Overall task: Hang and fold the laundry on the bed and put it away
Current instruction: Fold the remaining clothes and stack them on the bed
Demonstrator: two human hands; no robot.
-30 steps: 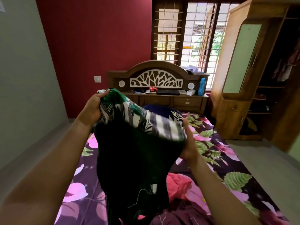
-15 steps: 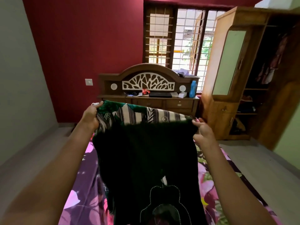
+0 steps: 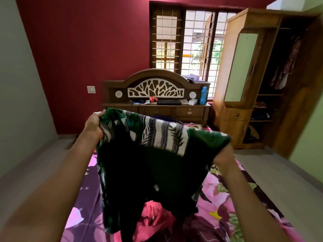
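I hold a dark green garment [image 3: 139, 168] with a white, striped leaf-print panel spread in the air over the bed [image 3: 220, 193]. My left hand [image 3: 93, 125] grips its upper left corner. My right hand [image 3: 222, 155] grips the upper right corner from underneath, and the green cloth drapes over its fingers. The lower part hangs down loosely. Beneath it, a pink-red piece of laundry [image 3: 155, 219] lies on the floral purple bedsheet.
A wooden headboard with drawers [image 3: 156, 100] stands at the far end of the bed, carrying a blue bottle [image 3: 203, 95] and small items. An open wooden wardrobe [image 3: 262, 81] with hanging clothes stands at the right. Grey floor runs along both sides of the bed.
My right hand has dropped lower and further right, stretching the garment wider. The top edge now tilts down to the right, and its hanging part has swung up, uncovering the pink-red laundry.
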